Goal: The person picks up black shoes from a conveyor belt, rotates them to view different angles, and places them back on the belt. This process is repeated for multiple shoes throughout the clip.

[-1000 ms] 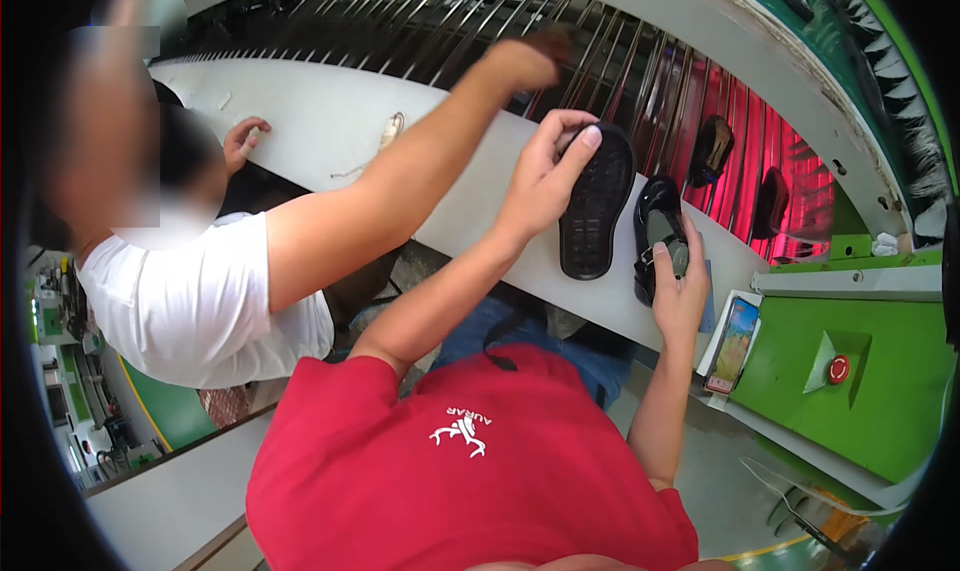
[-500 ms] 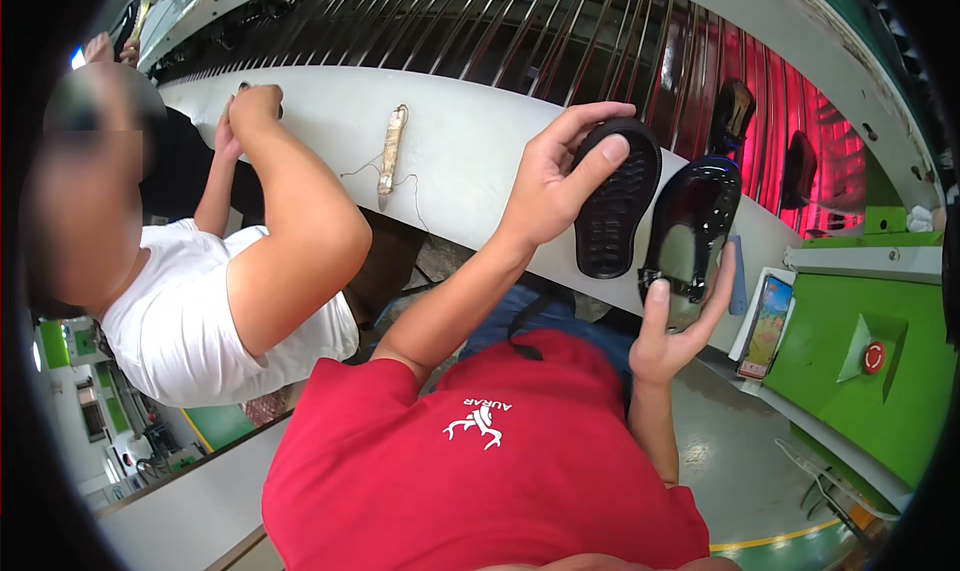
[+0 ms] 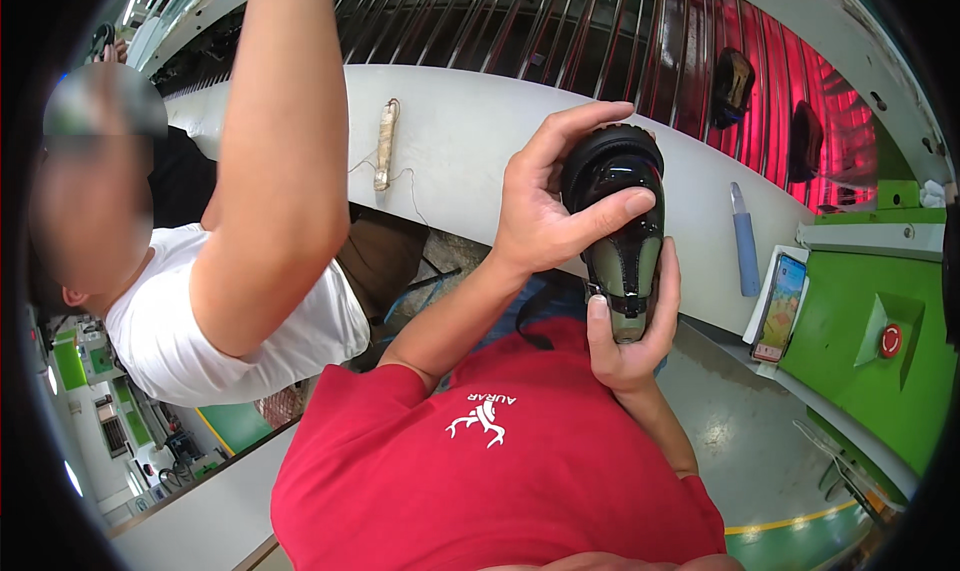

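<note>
In front of my red shirt I hold a small shoe [image 3: 625,241] with a glossy black upper, an olive lining and a black sole. It stands on end, toe up. My left hand [image 3: 545,206] wraps the toe and side from the left, thumb across the upper. Cupping the heel from below, my right hand [image 3: 625,346] has its fingers up the right side. Both hands grip the same shoe.
A co-worker in a white shirt [image 3: 230,321] stands at my left with a bare arm [image 3: 280,161] raised. The white bench [image 3: 470,141] carries a wrapped stick [image 3: 385,146], a blue tool [image 3: 745,239] and a phone [image 3: 780,293]. Two dark shoes [image 3: 732,81] ride the red-lit rod conveyor. A green machine [image 3: 860,371] stands at the right.
A black sole in my left hand and a dark upper in my right were apart; now they are together as one shoe, closer to me. The co-worker's arm has risen.
</note>
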The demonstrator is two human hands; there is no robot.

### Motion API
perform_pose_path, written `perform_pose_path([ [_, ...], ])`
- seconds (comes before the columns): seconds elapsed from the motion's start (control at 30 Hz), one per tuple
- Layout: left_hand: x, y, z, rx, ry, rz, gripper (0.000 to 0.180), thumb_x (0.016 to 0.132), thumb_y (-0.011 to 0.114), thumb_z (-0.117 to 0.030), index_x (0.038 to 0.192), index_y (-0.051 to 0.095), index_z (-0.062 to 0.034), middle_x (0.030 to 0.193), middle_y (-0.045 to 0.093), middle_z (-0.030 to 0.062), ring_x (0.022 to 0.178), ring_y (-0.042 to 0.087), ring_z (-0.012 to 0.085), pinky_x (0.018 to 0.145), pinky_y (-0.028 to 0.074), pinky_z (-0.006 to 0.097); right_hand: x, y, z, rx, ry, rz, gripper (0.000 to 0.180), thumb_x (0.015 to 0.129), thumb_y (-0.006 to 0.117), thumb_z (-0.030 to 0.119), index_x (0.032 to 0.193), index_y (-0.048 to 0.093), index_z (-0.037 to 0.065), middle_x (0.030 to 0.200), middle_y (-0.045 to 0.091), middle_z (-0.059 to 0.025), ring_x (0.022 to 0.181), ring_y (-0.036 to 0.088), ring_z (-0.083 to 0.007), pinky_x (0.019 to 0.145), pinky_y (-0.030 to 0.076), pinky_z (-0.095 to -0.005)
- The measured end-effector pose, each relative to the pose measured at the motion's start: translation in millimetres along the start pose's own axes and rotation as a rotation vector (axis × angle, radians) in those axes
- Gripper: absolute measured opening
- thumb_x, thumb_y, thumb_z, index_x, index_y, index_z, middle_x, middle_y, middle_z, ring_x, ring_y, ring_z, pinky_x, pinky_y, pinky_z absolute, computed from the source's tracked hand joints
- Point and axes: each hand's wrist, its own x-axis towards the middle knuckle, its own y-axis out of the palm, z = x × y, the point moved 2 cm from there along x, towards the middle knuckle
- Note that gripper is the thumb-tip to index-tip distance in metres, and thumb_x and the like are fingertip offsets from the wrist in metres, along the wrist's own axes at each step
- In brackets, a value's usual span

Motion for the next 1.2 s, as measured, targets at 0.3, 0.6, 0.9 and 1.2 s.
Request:
perform_pose_path([
  [0.3, -2, -3, -1, 0.043, 0.017, -0.016, 0.069, 0.088, 0.092, -0.006, 0.148, 0.06, 0.0045, 0.128, 0.076, 0.0199, 0.117, 0.076, 0.0234, 0.105, 0.061, 0.036, 7, -3, 9, -0.14, -0.083, 0.032, 0.086, 0.095, 0.079, 0.02, 0.162, 0.04, -0.017, 0.152, 0.043, -0.0323, 0.136, 0.054, -0.0407, 0.113, 0.048, -0.0467],
  [0.6, -4, -1, 1, 0.053, 0.053, -0.026, 0.065, 0.088, 0.094, -0.007, 0.146, 0.065, 0.0013, 0.125, 0.078, 0.0132, 0.111, 0.076, 0.0178, 0.1, 0.062, 0.033, 4, -2, 5, -0.092, -0.07, 0.029, 0.088, 0.095, 0.079, 0.022, 0.163, 0.039, -0.017, 0.153, 0.042, -0.032, 0.136, 0.054, -0.0405, 0.113, 0.048, -0.0467],
  [0.9, -7, 0, -1, 0.065, 0.046, -0.034, 0.064, 0.088, 0.094, -0.007, 0.145, 0.066, 0.0015, 0.124, 0.079, 0.0135, 0.11, 0.077, 0.0182, 0.1, 0.063, 0.033, 2, -1, 4, -0.105, -0.069, 0.018, 0.088, 0.095, 0.079, 0.024, 0.163, 0.039, -0.017, 0.152, 0.042, -0.0317, 0.135, 0.054, -0.0402, 0.112, 0.048, -0.0465],
  [1.2, -8, 3, -5, 0.064, 0.057, -0.031, 0.062, 0.09, 0.092, -0.004, 0.145, 0.064, 0.0014, 0.124, 0.08, 0.0152, 0.11, 0.077, 0.0187, 0.1, 0.063, 0.034, 1, -1, 4, -0.098, -0.07, 0.02, 0.089, 0.096, 0.079, 0.026, 0.163, 0.039, -0.017, 0.152, 0.042, -0.0317, 0.135, 0.054, -0.0397, 0.112, 0.049, -0.0462],
])
